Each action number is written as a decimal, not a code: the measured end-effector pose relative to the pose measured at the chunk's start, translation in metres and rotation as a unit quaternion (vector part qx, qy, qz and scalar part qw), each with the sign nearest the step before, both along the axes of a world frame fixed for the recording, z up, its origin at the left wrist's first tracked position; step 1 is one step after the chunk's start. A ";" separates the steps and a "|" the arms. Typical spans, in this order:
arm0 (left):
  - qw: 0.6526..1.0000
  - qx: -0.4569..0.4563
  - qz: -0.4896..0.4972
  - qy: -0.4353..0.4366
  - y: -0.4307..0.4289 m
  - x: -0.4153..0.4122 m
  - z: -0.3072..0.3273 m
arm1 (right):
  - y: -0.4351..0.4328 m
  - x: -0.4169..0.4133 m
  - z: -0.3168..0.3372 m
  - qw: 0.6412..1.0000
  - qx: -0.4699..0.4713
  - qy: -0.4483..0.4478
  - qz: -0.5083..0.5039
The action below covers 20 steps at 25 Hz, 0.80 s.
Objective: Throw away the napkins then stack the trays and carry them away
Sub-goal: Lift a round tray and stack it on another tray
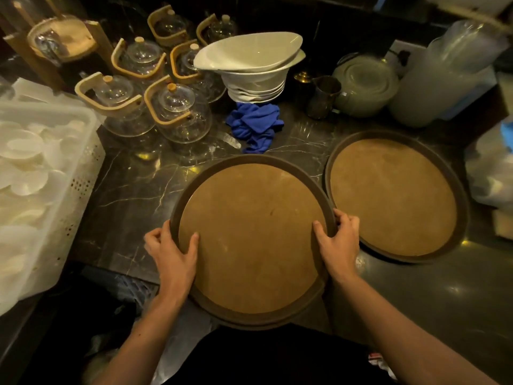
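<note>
Brown trays: two round ones with cork-coloured liners on a dark marbled bench [133, 190]. No napkins visible on either.
Near tray [251, 237]: at the front edge of the bench, its front rim overhanging the edge toward the person. A second rim shows just under its front edge, so it may already sit on another tray; cannot tell for sure.
Far tray [394, 195]: flat on the bench toward the right edge, just beside the near tray, rims close or touching.
Left hand [170, 252]: clamped on the near tray's left rim, thumb on the liner, fingers curled round the outside.
Right hand [337, 240]: clamped on the right rim of the same tray, thumb on top, fingers wrapped over the edge between the two trays.
Step in hand: stacking, by my reading; the napkin part looks done.
Next move calls for: lifting the held tray level, carrying it right, and lowering it square onto the far tray so the rims nest, or else sliding the far tray in.
Hazards: glass teapots [177, 115], a stack of white bowls [255, 68] and a blue cloth [255, 126] stand toward the back edge; a white crate [52, 168] sits at the left edge. Keep the lift low and clear of these.
</note>
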State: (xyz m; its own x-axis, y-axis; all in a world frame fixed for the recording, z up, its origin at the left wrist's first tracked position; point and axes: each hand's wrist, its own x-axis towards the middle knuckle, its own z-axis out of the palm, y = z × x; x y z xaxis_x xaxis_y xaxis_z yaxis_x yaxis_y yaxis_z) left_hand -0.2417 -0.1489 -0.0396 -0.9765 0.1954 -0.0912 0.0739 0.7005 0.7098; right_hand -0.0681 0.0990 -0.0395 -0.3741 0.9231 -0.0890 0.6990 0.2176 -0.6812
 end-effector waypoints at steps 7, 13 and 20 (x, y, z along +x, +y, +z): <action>0.999 -0.044 -0.012 0.010 -0.005 0.002 -0.006 | -0.003 0.006 -0.006 1.000 -0.006 0.010 0.022; 0.999 -0.045 -0.024 0.013 -0.006 0.003 -0.012 | -0.006 0.014 -0.014 0.999 -0.007 -0.003 0.040; 0.999 -0.018 -0.036 0.001 -0.008 0.001 -0.016 | -0.012 0.015 -0.012 1.000 -0.015 -0.005 0.026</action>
